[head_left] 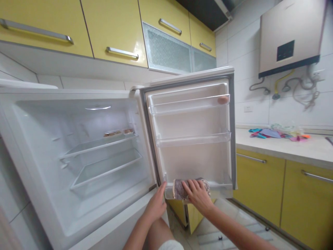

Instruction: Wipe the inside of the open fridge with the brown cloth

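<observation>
The white refrigerator (39,146) stands open, its door (192,159) lined with 3 clear plastic bins (194,140). Forearm extended, the right hand (199,196) clasps a fuzzy grey patterned cloth (178,190) over the lowest bin (221,192). The left hand (156,204) points upward at that bin's hinge-side end; I cannot tell its grip.

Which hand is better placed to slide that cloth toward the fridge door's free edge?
Likely the right hand: it lies across the cloth at the bottom door shelf. The left hand is by the shelf's hinge-side end, off the cloth and farther from the free edge.
</observation>
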`<control>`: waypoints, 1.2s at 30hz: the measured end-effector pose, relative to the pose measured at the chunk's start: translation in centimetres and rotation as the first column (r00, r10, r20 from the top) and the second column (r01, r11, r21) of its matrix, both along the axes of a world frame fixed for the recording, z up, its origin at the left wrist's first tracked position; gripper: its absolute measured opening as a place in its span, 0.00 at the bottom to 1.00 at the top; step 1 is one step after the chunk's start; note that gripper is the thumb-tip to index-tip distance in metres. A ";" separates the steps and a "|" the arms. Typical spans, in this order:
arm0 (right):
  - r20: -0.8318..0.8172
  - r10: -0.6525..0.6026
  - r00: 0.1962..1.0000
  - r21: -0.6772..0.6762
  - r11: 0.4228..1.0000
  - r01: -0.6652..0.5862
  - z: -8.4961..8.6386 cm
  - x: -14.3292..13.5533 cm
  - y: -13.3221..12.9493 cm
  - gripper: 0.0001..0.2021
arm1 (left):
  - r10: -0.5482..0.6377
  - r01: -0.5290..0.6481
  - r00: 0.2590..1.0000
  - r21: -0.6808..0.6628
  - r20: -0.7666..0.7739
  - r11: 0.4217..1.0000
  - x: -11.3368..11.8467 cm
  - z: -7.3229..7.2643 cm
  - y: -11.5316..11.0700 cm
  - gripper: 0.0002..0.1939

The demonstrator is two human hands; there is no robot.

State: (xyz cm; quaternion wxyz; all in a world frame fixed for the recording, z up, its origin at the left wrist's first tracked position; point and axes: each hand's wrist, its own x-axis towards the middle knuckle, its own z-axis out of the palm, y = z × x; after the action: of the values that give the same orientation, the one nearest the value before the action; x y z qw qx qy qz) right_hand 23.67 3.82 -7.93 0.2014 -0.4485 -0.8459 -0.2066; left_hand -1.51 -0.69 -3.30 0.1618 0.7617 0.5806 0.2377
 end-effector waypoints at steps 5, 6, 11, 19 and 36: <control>0.019 0.046 0.999 -0.123 0.991 -0.044 2.9 -7.2 0.5 0.23 | -0.036 0.035 0.996 0.020 0.086 0.999 -0.8 -1.1 1.0 0.50; 0.011 0.045 0.999 -0.138 0.989 -0.043 3.4 -8.2 0.6 0.21 | -0.032 0.029 0.994 0.026 0.105 0.999 -0.8 -1.2 1.1 0.49; -0.010 0.047 0.999 -0.202 0.978 -0.048 4.4 -9.9 1.2 0.20 | 0.054 -0.062 0.989 0.057 0.141 0.996 -0.2 -1.4 1.1 0.47; -0.082 0.021 0.996 -0.220 0.975 -0.039 5.0 -6.4 0.8 0.24 | 0.145 -0.143 0.979 0.028 -0.142 0.989 0.7 -0.3 -0.4 0.49; 0.015 0.032 0.999 -0.468 0.883 -0.021 5.1 15.6 2.3 0.28 | 0.152 -0.163 0.897 0.008 -0.415 0.987 2.2 1.6 -2.1 0.45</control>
State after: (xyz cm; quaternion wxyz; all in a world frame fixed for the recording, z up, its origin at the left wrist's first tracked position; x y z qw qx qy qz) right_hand 39.25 6.10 -2.85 0.0805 -0.4697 -0.8791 0.0013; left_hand 0.69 -2.82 -1.69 0.0255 0.7430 0.6645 0.0754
